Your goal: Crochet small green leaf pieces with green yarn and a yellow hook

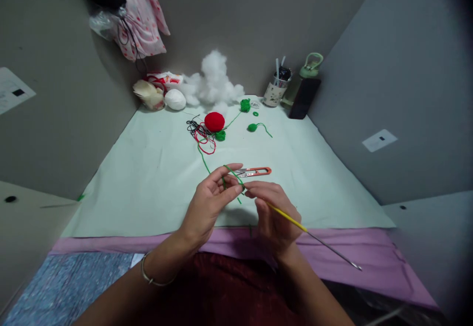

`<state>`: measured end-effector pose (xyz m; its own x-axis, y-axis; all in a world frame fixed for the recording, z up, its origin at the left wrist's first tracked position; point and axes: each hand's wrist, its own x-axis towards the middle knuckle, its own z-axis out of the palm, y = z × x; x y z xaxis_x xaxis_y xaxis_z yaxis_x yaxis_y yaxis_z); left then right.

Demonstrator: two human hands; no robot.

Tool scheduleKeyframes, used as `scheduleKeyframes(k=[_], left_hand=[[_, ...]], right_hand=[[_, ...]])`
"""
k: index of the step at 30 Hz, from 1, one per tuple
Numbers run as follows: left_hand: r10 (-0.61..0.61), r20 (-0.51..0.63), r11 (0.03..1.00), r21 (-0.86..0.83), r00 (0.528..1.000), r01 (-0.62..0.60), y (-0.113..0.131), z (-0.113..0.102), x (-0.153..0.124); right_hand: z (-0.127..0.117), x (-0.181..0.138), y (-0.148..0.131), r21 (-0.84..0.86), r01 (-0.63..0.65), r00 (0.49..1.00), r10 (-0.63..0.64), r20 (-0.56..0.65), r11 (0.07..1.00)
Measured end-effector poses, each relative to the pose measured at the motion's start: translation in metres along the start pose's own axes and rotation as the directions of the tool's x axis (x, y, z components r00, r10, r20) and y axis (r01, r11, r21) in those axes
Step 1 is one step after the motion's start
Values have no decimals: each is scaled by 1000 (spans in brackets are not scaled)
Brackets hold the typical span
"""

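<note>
My left hand [210, 198] pinches green yarn [204, 161] between thumb and fingers, with a strand looped over the raised forefinger. My right hand [275, 212] grips a crochet hook [286, 216] with a yellow handle; its metal shaft sticks out to the lower right. The hook's working tip meets the yarn at my left fingertips, where a tiny dark green bit of work is mostly hidden. Just beyond the fingers lie thread snips [258, 171] with orange handles. The yarn runs back over the table toward a small green ball [220, 135].
Farther back lie a red yarn ball [215, 121], tangled black yarn [197, 126], a green crocheted piece [252, 127] with a tail, and another green ball [245, 105]. White stuffing [218, 82], a pen cup [275, 92], a bottle [295, 87] and a phone [305, 98] line the back wall.
</note>
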<state>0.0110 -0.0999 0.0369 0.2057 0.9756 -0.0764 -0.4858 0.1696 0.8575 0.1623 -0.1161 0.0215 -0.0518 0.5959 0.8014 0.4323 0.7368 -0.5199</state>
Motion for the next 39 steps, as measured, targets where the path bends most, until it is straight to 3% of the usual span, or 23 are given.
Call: scheduleKeyframes(k=[3, 6, 9, 11, 13, 15, 18, 21, 23, 26, 29, 32, 34, 36, 39], left_hand=[[-30, -16, 998, -51, 999, 30, -1, 4, -1], [-195, 72, 960, -192, 978, 205, 0, 4, 0], [-291, 161, 898, -293, 943, 327, 4, 1, 2], [-260, 123, 911, -299, 958, 286, 7, -1, 4], [-200, 73, 946, -244, 977, 212, 8, -1, 4], [-127, 52, 981, -144, 991, 133, 6, 0, 2], [-24, 39, 1000, -13, 999, 24, 1, 2, 0], [-1, 4, 1000, -3, 1000, 1, -3, 4, -1], [-45, -11, 996, -83, 999, 44, -4, 5, -1], [-186, 59, 944, -264, 981, 196, -2, 3, 2], [-259, 101, 897, -344, 961, 278, 1, -1, 7], [-193, 41, 942, -273, 980, 196, 3, -2, 8], [-112, 33, 980, -164, 993, 116, 3, -1, 6], [-54, 57, 995, -80, 997, 58, 2, 0, 3], [-72, 107, 995, -66, 992, 79, 2, 1, 1]], right_hand=[[2, -5, 2, -181, 46, 999, -44, 12, 982], [2, -8, 3, -278, 99, 995, -102, 4, 956], [1, -5, 4, -87, -26, 996, 19, -86, 996], [1, 1, 5, 122, -182, 972, 197, -130, 976], [2, 6, 5, 310, -308, 928, 356, -108, 899], [5, 11, 4, 387, -367, 904, 422, -64, 846], [9, 12, 3, 365, -351, 919, 392, -43, 862], [10, 7, 2, 275, -305, 943, 329, -42, 912], [9, 1, 3, 116, -196, 979, 202, -41, 974], [6, -3, 6, -49, -21, 1000, 20, -13, 999], [2, 2, 8, 121, -193, 975, 204, -84, 974], [2, 10, 6, 396, -386, 889, 451, -81, 833], [3, 14, 5, 452, -439, 870, 493, -3, 777], [5, 15, 5, 409, -462, 870, 492, 37, 787], [5, 15, 8, 426, -494, 851, 522, 58, 758]])
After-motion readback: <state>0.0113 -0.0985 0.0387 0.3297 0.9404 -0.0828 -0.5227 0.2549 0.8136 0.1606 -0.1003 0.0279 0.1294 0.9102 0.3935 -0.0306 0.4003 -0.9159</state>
